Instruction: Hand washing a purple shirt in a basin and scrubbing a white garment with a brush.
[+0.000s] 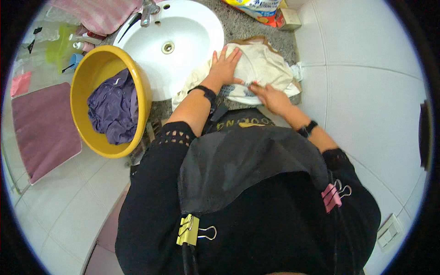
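Observation:
A cream garment with brown edging (266, 65) lies spread on the speckled stone counter (237, 25), right of the white oval sink (190, 37), and part of it drapes over the sink's rim. My left hand (225, 68) presses flat on the cloth with its fingers spread. Close to it on the right, my right hand (271, 98) rests at the garment's near edge, beside a printed patch; whether its fingers pinch the fabric, I cannot tell. A yellow plastic basin (146, 92) stands tilted left of the sink and holds a dark purple garment (115, 106).
Behind the sink rises a chrome faucet (146, 15), with a pink striped towel (99, 13) to its left. Small bottles (84, 46) stand behind the basin. A printed plastic bag (257, 10) and a small box (288, 19) are at the back right. A tiled wall (361, 62) bounds the right side.

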`<state>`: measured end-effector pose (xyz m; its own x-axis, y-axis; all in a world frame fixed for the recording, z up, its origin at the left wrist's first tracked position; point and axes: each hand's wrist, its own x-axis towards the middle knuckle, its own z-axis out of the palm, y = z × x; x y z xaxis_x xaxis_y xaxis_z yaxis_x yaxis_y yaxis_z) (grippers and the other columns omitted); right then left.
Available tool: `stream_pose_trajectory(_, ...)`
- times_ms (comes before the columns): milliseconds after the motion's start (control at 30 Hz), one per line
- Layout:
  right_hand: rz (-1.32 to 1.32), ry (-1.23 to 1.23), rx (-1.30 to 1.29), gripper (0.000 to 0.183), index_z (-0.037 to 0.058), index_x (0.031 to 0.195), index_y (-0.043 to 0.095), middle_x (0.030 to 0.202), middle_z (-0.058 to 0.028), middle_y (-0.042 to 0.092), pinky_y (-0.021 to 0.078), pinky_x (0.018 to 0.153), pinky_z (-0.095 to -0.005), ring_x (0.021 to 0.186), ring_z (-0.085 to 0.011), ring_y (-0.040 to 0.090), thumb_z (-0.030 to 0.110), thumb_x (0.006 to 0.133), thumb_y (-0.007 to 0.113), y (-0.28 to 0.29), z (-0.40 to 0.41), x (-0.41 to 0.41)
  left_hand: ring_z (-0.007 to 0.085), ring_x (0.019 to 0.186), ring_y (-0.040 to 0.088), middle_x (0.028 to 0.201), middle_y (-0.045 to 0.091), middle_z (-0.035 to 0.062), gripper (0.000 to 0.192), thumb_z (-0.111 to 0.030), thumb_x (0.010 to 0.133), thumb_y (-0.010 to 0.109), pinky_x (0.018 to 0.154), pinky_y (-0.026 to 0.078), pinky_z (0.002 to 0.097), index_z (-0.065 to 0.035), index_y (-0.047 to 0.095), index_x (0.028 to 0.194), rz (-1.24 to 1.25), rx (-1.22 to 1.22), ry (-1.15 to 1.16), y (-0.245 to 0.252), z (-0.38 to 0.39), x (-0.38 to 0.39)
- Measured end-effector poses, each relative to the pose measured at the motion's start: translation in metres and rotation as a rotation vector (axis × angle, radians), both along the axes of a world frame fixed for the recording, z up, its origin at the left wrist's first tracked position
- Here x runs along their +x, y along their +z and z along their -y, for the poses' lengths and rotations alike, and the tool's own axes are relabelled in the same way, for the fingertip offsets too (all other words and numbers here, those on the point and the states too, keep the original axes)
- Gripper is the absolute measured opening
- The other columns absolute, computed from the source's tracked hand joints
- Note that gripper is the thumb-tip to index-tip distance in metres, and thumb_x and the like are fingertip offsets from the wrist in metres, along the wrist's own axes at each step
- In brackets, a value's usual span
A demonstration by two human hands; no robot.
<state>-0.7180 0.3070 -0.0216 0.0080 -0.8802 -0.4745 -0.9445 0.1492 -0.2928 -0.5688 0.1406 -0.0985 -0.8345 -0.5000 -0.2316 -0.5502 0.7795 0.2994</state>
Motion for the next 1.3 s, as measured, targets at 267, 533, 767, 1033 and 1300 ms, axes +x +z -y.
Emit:
stream_pose_trajectory(267, 0.000, 0.000, -0.153, 0.034, 0.0319, 0.126, 0.052, 0.092, -0.0187, 0.059, 0.0524, 0.066, -0.0466, 0.074, -0.0379, 0.064, 0.028, 0.092, 0.047, -0.020, 0.044, -0.012, 0.0368, 0.143, 0.005, 0.156, 0.013, 0.0034, 0.121, -0.067, 0.056, 0.073, 0.108, 0.008, 0.0652, -0.0160, 0.016, 0.149, -0.018, 0.040, -0.016, -0.002, 0.002, -0.009)
stream_pose_trajectory(533, -0.005, -0.040, -0.251, 0.033, 0.0273, 0.125, 0.054, 0.090, -0.0195, 0.060, 0.0518, 0.067, -0.0467, 0.077, -0.0385, 0.063, 0.029, 0.093, 0.044, -0.011, 0.062, -0.023, 0.0369, 0.142, 0.008, 0.156, 0.014, 0.0029, 0.121, -0.067, 0.056, 0.074, 0.108, 0.011, 0.0652, -0.0157, 0.016, 0.149, -0.014, 0.005, -0.027, 0.005, 0.005, -0.016)
stream_pose_trajectory(767, 0.000, 0.134, -0.151, 0.035, 0.0282, 0.126, 0.054, 0.091, -0.0195, 0.061, 0.0531, 0.071, -0.0452, 0.082, -0.0383, 0.064, 0.023, 0.092, 0.045, -0.013, 0.011, -0.020, 0.0362, 0.143, 0.007, 0.156, 0.013, 0.0028, 0.121, -0.068, 0.056, 0.072, 0.108, 0.010, 0.0651, -0.0153, 0.016, 0.149, -0.008, 0.000, 0.010, -0.002, 0.003, -0.008)
stream_pose_trajectory(1033, 0.067, 0.051, -0.076, 0.039, 0.0292, 0.130, 0.050, 0.092, -0.0218, 0.061, 0.0533, 0.069, -0.0476, 0.079, -0.0386, 0.065, 0.024, 0.091, 0.046, -0.012, -0.013, -0.009, 0.0365, 0.143, 0.007, 0.156, 0.014, 0.0034, 0.122, -0.068, 0.054, 0.073, 0.108, 0.009, 0.0653, -0.0150, 0.017, 0.149, -0.032, 0.023, 0.011, 0.000, 0.005, -0.009)
stream_pose_trajectory(1300, 0.023, -0.032, -0.070, 0.036, 0.0328, 0.128, 0.051, 0.091, -0.0181, 0.058, 0.0526, 0.069, -0.0476, 0.077, -0.0382, 0.064, 0.030, 0.093, 0.045, -0.015, 0.034, -0.008, 0.0352, 0.143, 0.005, 0.156, 0.014, 0.0022, 0.121, -0.065, 0.054, 0.075, 0.110, 0.006, 0.0630, -0.0145, 0.020, 0.149, -0.015, 0.044, -0.015, 0.002, 0.001, -0.010)
